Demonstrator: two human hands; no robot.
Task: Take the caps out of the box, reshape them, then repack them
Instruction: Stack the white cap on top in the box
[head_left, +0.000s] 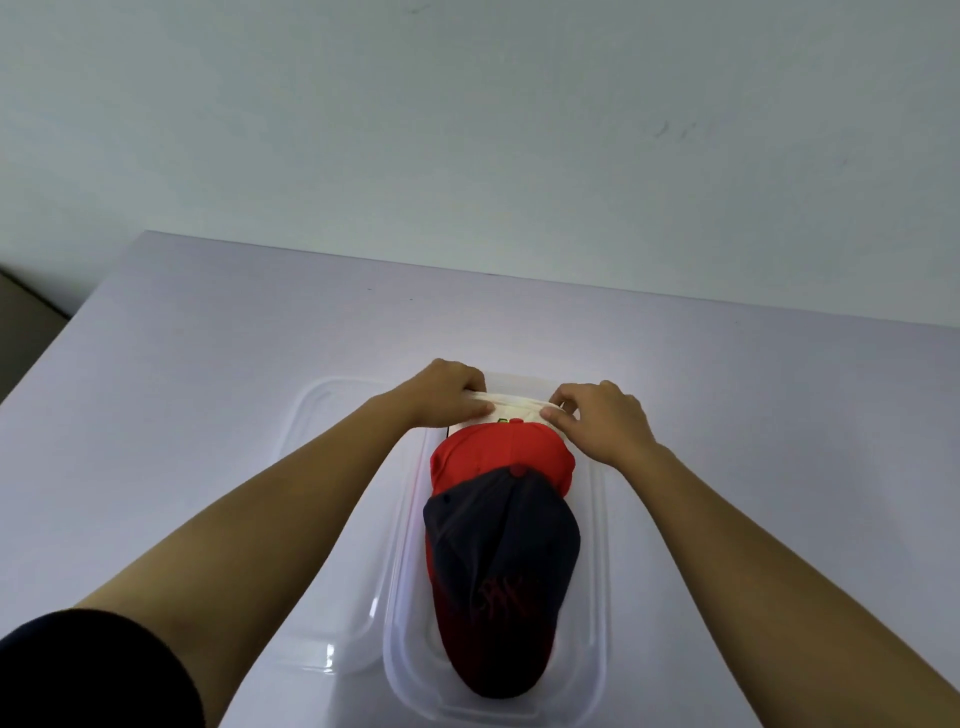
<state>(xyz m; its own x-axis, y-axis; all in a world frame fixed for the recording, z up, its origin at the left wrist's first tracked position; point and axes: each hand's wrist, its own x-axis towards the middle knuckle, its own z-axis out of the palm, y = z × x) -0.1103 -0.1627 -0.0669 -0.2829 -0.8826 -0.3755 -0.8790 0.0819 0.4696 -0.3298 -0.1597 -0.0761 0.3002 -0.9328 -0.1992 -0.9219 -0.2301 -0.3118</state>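
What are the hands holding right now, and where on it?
The left hand and right hand both grip the white cap along its far edge.

Both arms reach forward and converge, the left forearm (291, 499) and right forearm (753, 535) bare, with a dark sleeve (78, 670) pushed up at the left elbow. The left hand (452, 389) lies knuckles up, its fingers curled over the far edge of a white cap (511, 408) and its thumb along the near side. The right hand (602, 421), also back up with the wrist slightly bent, pinches the same edge between thumb and curled fingertips.
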